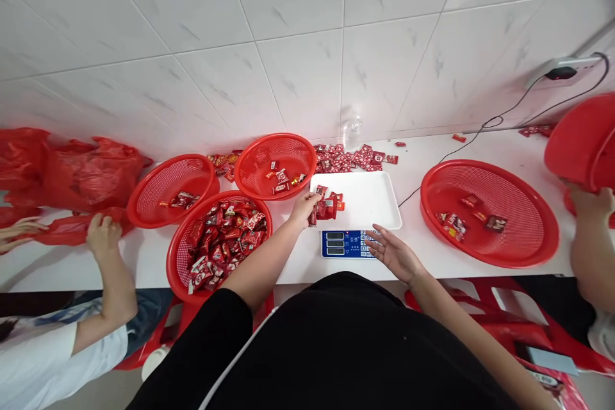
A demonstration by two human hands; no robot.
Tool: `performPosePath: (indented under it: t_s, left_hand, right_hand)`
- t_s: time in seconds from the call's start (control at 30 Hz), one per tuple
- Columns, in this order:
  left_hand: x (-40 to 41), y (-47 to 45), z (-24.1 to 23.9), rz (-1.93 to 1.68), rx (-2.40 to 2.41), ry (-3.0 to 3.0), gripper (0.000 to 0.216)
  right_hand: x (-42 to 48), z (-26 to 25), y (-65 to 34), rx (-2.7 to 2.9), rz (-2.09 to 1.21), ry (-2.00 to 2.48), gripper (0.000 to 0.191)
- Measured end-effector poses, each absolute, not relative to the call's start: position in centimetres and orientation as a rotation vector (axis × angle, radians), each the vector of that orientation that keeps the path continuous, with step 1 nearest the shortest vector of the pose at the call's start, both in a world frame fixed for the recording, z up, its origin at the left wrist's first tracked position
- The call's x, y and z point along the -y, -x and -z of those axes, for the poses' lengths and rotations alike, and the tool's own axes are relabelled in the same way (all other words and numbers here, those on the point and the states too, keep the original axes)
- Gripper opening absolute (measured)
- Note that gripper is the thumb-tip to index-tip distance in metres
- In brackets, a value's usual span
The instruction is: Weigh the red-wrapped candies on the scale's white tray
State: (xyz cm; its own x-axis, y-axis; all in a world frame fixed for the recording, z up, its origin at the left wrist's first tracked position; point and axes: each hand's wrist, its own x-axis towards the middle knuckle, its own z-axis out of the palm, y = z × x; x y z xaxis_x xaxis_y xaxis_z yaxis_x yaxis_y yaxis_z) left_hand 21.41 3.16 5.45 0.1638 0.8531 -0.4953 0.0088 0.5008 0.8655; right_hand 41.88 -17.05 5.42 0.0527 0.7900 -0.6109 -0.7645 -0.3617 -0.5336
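My left hand (304, 210) is closed on several red candy packets (327, 206) over the left side of a white weighing tray (368, 195). Whether some of those packets rest on the tray I cannot tell. Beneath the tray's front edge shows the blue panel of a digital scale (343, 244). My right hand (394, 251) is open, its fingers spread near the scale's keys and holding nothing. A red basket (177, 269) heaped with red candy packets (223, 246) stands left of my left forearm.
Red baskets with a few packets stand at back left (166, 173), behind the tray (250, 166) and right (490, 256). Loose packets (336, 159) and a clear bottle (353, 133) lie along the wall. A cable (464, 148) crosses the table. Co-workers handle a red bag (72, 230) and a red basket (576, 141).
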Motion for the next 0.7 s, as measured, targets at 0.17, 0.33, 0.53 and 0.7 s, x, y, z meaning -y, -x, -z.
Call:
performPosePath:
  t_s: [0.17,0.33,0.53,0.7]
  left_hand:
    - [0.4,-22.2,-6.0,-0.692,-1.282,-0.852,0.028]
    - [5.0,-23.2,-5.9,-0.625,-1.251,-0.955,0.023]
    - [7.5,-21.8,-5.2,-0.504,-1.296,-0.805,0.02]
    - [7.8,-20.4,-4.3,-0.545,-1.358,-0.622,0.02]
  right_hand:
    - [16.5,-5.9,-39.9,0.162,-1.764,1.074,0.043]
    - [15.4,-5.8,-37.5,0.405,-1.866,1.086,0.039]
    - [15.4,-4.6,-36.7,0.453,-1.901,1.236,0.027]
    - [14.7,-4.1,-36.4,0.337,-1.872,1.274,0.014]
